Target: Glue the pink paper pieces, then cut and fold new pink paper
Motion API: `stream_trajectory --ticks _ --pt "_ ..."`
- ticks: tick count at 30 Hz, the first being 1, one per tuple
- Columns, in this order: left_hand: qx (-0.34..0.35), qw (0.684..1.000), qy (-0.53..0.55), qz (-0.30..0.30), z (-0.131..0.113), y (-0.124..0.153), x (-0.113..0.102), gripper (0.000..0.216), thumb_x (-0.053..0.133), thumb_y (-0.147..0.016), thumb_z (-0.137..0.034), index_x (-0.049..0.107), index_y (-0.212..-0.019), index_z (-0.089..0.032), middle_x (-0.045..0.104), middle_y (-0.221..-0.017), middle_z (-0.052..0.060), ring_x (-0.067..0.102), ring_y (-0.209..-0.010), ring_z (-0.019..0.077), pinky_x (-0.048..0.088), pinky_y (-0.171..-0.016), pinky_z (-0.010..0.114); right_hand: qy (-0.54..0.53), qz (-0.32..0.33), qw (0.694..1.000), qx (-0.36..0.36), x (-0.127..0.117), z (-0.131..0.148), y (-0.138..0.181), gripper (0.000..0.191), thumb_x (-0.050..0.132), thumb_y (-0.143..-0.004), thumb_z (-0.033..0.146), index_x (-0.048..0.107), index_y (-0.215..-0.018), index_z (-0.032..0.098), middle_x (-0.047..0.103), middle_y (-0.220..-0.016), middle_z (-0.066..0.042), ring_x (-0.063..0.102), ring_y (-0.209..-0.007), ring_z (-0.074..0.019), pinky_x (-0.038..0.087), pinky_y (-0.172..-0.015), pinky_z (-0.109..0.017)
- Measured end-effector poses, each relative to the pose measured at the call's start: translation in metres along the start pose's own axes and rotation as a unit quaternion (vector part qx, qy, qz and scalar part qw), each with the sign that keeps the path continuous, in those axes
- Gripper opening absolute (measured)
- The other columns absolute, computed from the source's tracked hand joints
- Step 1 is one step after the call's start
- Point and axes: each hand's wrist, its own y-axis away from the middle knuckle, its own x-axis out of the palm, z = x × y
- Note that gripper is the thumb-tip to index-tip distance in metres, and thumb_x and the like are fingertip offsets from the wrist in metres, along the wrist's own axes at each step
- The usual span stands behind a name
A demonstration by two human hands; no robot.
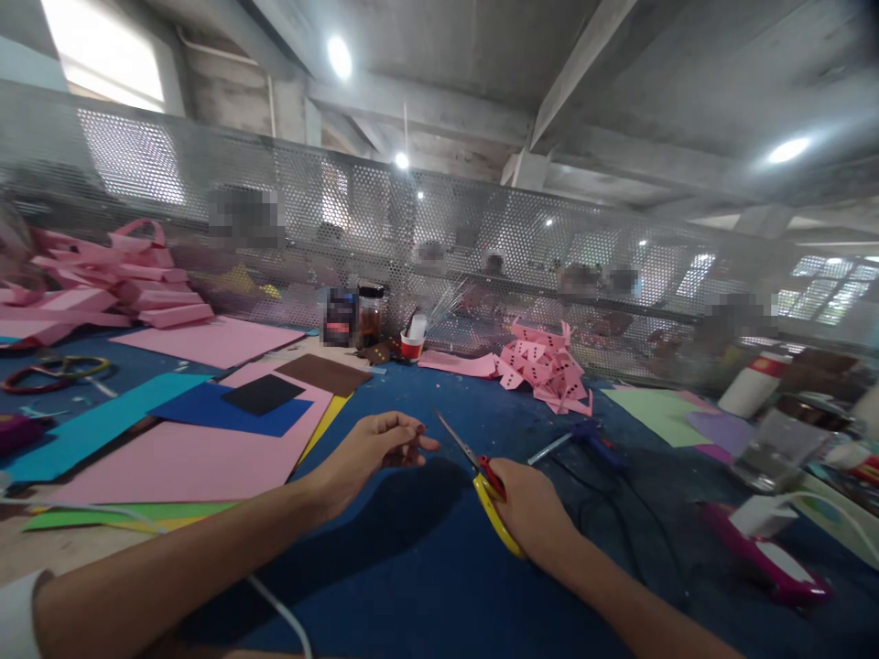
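Observation:
My right hand grips a pair of scissors with red and yellow handles, the blades pointing up and left. My left hand hovers just left of the blade tips, fingers curled in a pinch around a small dark scrap that I cannot make out. Both hands are above a blue table cover. Left of them lies a stack of paper sheets: a large pink sheet, a blue sheet and a black piece.
A pile of pink cut-outs lies ahead, folded pink pieces at far left. Jars and a red cup stand by a perforated metal screen. A glue gun, cables, a pink tool and a white bottle sit right.

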Motion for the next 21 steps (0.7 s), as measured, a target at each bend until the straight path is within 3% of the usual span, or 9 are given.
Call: stream_trajectory --ticks 7,12,15,18,21 --pt "0.011 0.999 -0.029 -0.009 0.002 -0.002 -0.003 0.027 0.066 -0.086 -0.042 0.060 -0.093 -0.016 0.077 -0.101 0.014 0.069 -0.077 0.0177 0.051 -0.080 0.034 0.005 -0.008 1.000 -0.009 -0.001 0.001 0.000 0.010 0.054 -0.090 0.027 0.061 -0.084 0.021 0.073 -0.086 -0.003 0.069 -0.079 -0.0195 0.028 -0.062 -0.028" --pt "0.063 0.977 -0.192 -0.070 0.004 -0.013 -0.011 0.024 0.062 -0.085 -0.040 0.057 -0.085 -0.017 0.076 -0.076 0.009 0.065 -0.061 0.0177 0.051 -0.063 0.031 0.008 -0.005 1.000 -0.003 -0.005 0.004 0.001 0.016 0.053 -0.092 0.029 0.061 -0.082 0.020 0.073 -0.085 -0.004 0.067 -0.078 -0.0189 0.027 -0.062 -0.028" --pt "0.084 0.964 -0.237 -0.089 0.002 -0.018 -0.016 0.022 0.064 -0.083 -0.039 0.058 -0.082 -0.018 0.073 -0.068 0.004 0.062 -0.057 0.0174 0.046 -0.059 0.029 0.000 -0.012 1.000 -0.001 -0.005 0.002 0.001 0.017 0.054 -0.092 0.032 0.060 -0.081 0.020 0.072 -0.083 -0.004 0.065 -0.076 -0.0180 0.027 -0.062 -0.027" --pt "0.117 0.953 -0.255 -0.113 -0.002 -0.019 -0.020 0.021 0.059 -0.086 -0.040 0.058 -0.091 -0.019 0.073 -0.076 0.003 0.064 -0.065 0.0185 0.048 -0.066 0.031 -0.014 -0.027 1.000 -0.001 -0.003 -0.002 0.001 0.017 0.056 -0.091 0.034 0.058 -0.081 0.021 0.070 -0.080 -0.003 0.063 -0.072 -0.0169 0.026 -0.061 -0.027" --pt "0.202 0.921 -0.299 -0.144 -0.005 -0.017 -0.021 0.022 0.056 -0.089 -0.037 0.058 -0.103 -0.021 0.073 -0.093 0.003 0.067 -0.087 0.0210 0.049 -0.081 0.034 -0.027 -0.043 0.999 0.008 -0.001 -0.005 0.000 0.014 0.056 -0.089 0.031 0.055 -0.079 0.021 0.068 -0.076 -0.002 0.059 -0.067 -0.0160 0.024 -0.059 -0.028"
